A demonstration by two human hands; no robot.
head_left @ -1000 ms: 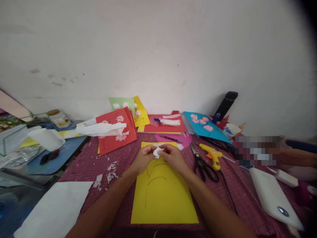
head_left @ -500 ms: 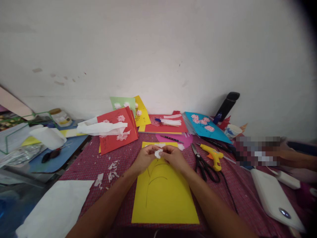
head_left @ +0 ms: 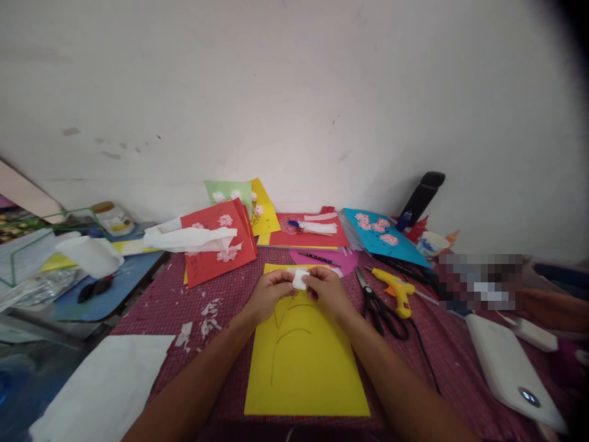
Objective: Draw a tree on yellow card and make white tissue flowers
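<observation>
Between my two hands is a small white piece of paper (head_left: 300, 279), looking like folded tissue. My left hand (head_left: 272, 293) pinches its left side, and my right hand (head_left: 326, 291) pinches its right side. Both hands are over the top of a yellow sheet (head_left: 308, 374) that bears a few dark curved pencil or pen lines. More white paper lies partly hidden behind my fingers at the sheet's upper edge. To the right of my right hand lie black-handled scissors (head_left: 381, 310) and a yellow glue gun (head_left: 396, 288).
Red cards with paper flowers (head_left: 216, 258) lie at left under a white tissue strip (head_left: 202, 238). A blue flower card (head_left: 381, 233) stands back right. A pen (head_left: 319, 258) rests on a pink disc (head_left: 352, 261). White sheets (head_left: 105, 387) lie front left, a power bank (head_left: 510, 368) right.
The white paper between my fingers has turned from a rounded shape to a squarer, flatter one and shifted slightly up and right. Both hands keep their pinch.
</observation>
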